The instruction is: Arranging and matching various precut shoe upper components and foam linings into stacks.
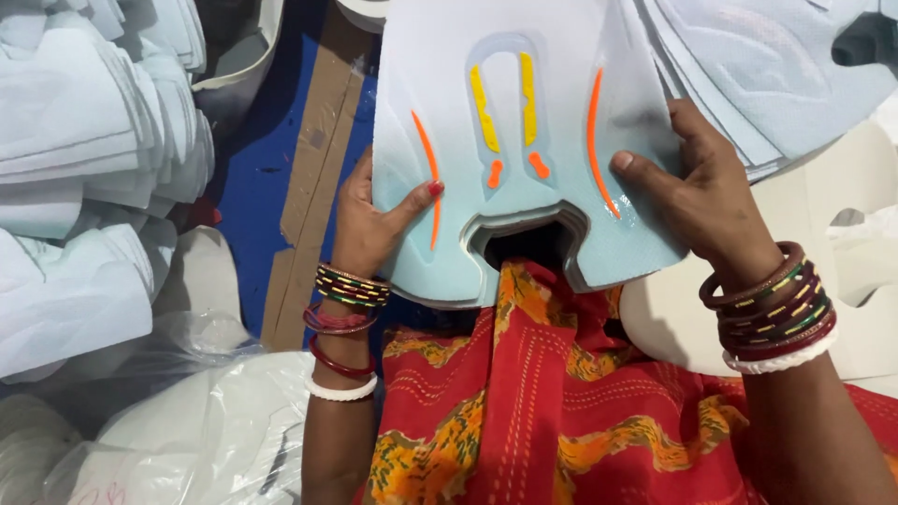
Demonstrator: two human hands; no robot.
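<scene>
While held over the red patterned cloth (pixel 552 411), the pale blue shoe upper (pixel 524 140) is clamped by left hand (pixel 369 224) | and right hand (pixel 702 201) | white stacks (pixel 84 140) are seen beside.

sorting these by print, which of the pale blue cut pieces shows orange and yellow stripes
The printed piece held up between the left hand and right hand. The stacked pieces at left and the pieces at upper right show no coloured stripes.

White fabric stacks (pixel 84 140) left; blue floor (pixel 253 206); cardboard strip (pixel 313 178); red patterned cloth (pixel 561 402).
</scene>
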